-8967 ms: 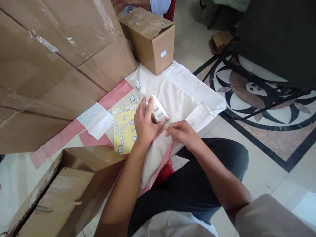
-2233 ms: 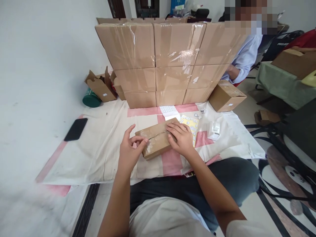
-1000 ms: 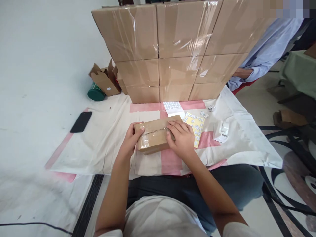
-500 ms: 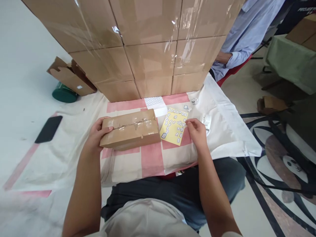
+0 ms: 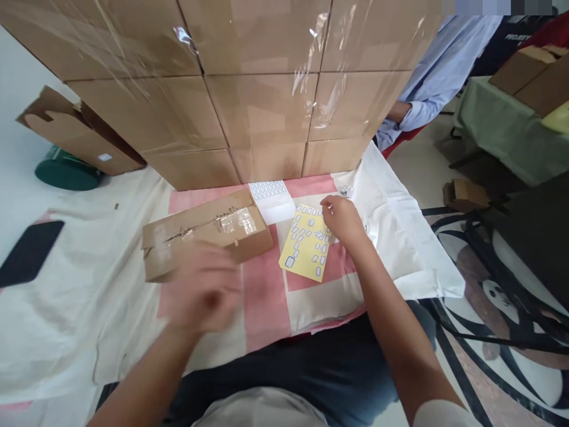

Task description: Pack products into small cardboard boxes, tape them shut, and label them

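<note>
My left hand (image 5: 207,284) is smeared by motion in front of the small taped cardboard box (image 5: 208,222); its fingers do not show clearly. That box lies on its side on the checked cloth. Over the top right corner of a yellow sheet (image 5: 302,249), my right hand (image 5: 342,218) has its fingertips pressed together; what they hold, if anything, is too small to make out. Several small white labels with dark outlines are scattered across the yellow sheet. Behind it lies a white sheet (image 5: 273,198) printed with rows of outlined labels.
A wall of stacked, taped cartons (image 5: 262,112) closes off the back. At left are a black phone (image 5: 31,252), a green round container (image 5: 66,172) and an open carton (image 5: 84,133). A person in a blue shirt (image 5: 448,77) sits beyond the stack at right.
My left hand has come off the box and moved right, towards me. My right hand has shifted up to the yellow sheet's top corner. The view has turned somewhat.
</note>
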Demonstrator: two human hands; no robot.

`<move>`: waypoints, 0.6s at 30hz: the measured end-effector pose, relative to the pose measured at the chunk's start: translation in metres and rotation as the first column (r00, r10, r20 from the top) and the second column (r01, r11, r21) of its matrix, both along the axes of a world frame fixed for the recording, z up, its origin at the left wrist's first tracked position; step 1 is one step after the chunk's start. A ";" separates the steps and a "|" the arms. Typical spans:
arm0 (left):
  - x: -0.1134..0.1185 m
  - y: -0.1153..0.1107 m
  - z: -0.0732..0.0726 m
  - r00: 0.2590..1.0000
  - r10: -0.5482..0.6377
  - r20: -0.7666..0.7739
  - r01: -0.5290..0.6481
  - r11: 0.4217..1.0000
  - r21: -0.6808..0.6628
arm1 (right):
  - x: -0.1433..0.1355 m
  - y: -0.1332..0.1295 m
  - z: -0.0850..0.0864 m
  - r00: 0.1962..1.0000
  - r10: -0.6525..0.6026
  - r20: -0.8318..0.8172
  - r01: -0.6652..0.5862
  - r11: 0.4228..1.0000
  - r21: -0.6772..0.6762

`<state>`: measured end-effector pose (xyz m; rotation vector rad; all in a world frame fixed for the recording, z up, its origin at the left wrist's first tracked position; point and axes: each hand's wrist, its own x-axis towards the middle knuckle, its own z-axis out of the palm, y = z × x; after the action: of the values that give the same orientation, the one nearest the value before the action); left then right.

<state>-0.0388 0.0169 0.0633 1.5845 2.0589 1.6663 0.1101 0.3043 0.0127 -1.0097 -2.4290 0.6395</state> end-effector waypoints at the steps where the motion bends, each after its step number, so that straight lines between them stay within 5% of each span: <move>1: 0.019 0.023 -0.013 0.979 -0.172 -0.106 0.168 0.985 -0.044 | -0.001 0.001 -0.009 0.999 -0.032 0.031 0.032 0.999 0.012; 3: 0.049 0.070 -0.045 0.854 -0.449 -0.263 0.370 0.880 -0.298 | 0.001 -0.001 -0.027 0.993 -0.094 0.065 0.092 0.995 0.031; 5: 0.064 0.105 -0.079 0.739 -0.565 -0.367 0.332 0.779 -0.533 | 0.007 -0.005 -0.041 0.990 -0.125 0.072 0.121 0.991 0.063; 8: 0.072 0.125 -0.113 0.655 -0.633 -0.413 0.283 0.712 -0.642 | 0.013 -0.008 -0.048 0.994 -0.091 0.065 0.084 0.992 0.097; 11: 0.078 0.118 -0.124 0.654 -0.613 -0.443 0.257 0.731 -0.632 | 0.010 -0.007 -0.046 0.992 -0.028 0.120 0.018 0.996 0.085; 18: 0.077 0.108 -0.120 0.654 -0.613 -0.443 0.285 0.743 -0.606 | -0.001 -0.007 -0.042 0.963 0.018 0.268 -0.052 0.991 0.120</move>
<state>0.0385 0.1252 -0.0570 2.3706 1.7886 0.3895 0.1088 0.2977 -0.0290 -1.0615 -2.6861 0.3747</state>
